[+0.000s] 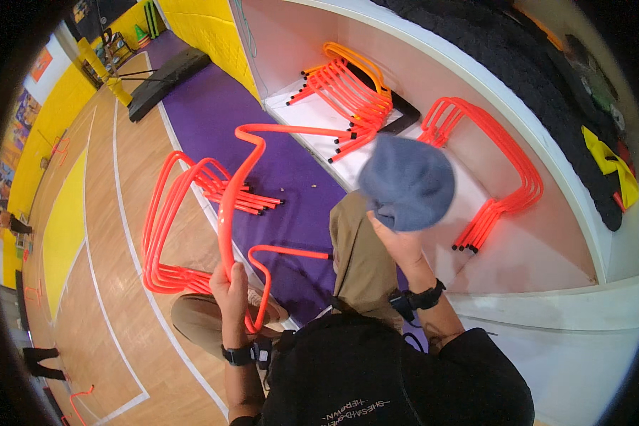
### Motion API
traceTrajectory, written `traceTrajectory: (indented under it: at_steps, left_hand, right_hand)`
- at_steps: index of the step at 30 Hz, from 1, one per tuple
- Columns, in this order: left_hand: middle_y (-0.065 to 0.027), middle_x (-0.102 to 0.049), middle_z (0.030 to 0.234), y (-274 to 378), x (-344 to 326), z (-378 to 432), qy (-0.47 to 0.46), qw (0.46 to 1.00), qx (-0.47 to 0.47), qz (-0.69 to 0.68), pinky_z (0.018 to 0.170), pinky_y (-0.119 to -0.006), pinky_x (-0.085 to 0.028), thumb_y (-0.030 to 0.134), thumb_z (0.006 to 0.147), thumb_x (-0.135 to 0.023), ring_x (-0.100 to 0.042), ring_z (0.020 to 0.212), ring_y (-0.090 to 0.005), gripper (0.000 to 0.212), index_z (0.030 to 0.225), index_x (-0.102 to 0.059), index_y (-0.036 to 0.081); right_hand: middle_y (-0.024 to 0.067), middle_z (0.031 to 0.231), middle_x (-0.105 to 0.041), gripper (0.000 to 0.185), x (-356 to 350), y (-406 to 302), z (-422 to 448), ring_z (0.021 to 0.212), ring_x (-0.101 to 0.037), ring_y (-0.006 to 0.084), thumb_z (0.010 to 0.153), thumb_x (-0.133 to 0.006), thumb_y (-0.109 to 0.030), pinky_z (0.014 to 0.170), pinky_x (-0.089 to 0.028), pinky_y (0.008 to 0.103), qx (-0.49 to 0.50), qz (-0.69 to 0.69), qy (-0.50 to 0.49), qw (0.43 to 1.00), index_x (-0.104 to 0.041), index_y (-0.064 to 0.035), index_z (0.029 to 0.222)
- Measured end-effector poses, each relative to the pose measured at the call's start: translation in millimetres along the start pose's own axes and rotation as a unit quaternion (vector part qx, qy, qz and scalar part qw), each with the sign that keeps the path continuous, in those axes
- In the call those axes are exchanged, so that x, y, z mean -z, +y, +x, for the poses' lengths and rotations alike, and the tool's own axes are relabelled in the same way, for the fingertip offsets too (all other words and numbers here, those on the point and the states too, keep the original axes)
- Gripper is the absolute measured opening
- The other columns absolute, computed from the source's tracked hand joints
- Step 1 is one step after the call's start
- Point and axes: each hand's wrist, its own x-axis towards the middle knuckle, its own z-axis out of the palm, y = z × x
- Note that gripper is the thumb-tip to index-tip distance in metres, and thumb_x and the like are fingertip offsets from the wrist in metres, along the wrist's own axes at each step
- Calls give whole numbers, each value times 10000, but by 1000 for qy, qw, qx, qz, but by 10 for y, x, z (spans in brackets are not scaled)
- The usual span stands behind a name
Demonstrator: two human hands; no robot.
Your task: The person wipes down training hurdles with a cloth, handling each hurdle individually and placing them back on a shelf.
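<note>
My left hand [229, 290] grips an orange plastic training hurdle [226, 223] by its long crossbar. The hurdle is raised, its two bent legs with black end caps pointing right. In my right hand [399, 242] is a bunched blue cloth [407, 181], which covers most of the fingers. The cloth is apart from the held hurdle. Left of the held hurdle, a nested group of several orange hurdles [165, 223] rests on the floor. Further right, inside a white-floored recess, stand a stack of orange hurdles [346, 96] and a second nested stack [503, 144].
A curved white ledge [490, 74] bounds the recess, with dark fabric [532, 69] and a yellow item [609, 165] on top. A black padded base [168, 82] with a yellow post stands on the court floor. Other people [42, 363] and scattered hurdles [82, 394] appear far left.
</note>
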Motion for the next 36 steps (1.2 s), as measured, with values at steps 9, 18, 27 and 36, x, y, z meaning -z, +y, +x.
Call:
traceTrajectory:
  at_steps: [9, 18, 27, 36]
  left_hand:
    - [14, -467, 599, 206, 174, -316, 3, 991, -111, -70, 464, -207, -321, 194, 912, -555, -416, 516, -61, 274, 707, -494, 23]
    - [-35, -542, 608, 453, 233, -572, -96, 983, -154, 27, 521, -270, -409, 118, 720, -599, -524, 535, -145, 116, 660, -546, 33]
    - [-77, -529, 580, 687, 351, -657, -295, 929, -206, 90, 494, -334, -421, 411, 652, -788, -559, 528, -255, 415, 678, -591, 47]
    - [-43, -521, 576, 868, 372, -744, -404, 890, -198, 72, 479, -346, -404, 325, 635, -836, -550, 523, -244, 373, 659, -567, 68]
  right_hand:
    - [108, 938, -633, 194, -64, 111, 485, 907, -608, 241, 785, -664, -95, 771, -481, 324, 191, -222, 82, 953, -641, -33, 967]
    - [188, 1158, -568, 363, -60, 323, 852, 1132, -482, 382, 722, -636, -119, 972, -348, 496, 122, -453, 2, 883, -612, -57, 1078]
    - [197, 958, -631, 436, 42, 372, 1124, 923, -593, 357, 642, -723, -292, 835, -481, 421, 56, -398, -50, 914, -623, -34, 979]
    - [205, 1027, -599, 461, -117, 112, 1362, 923, -585, 368, 675, -733, -281, 832, -476, 439, 167, -322, -71, 929, -586, -17, 1023]
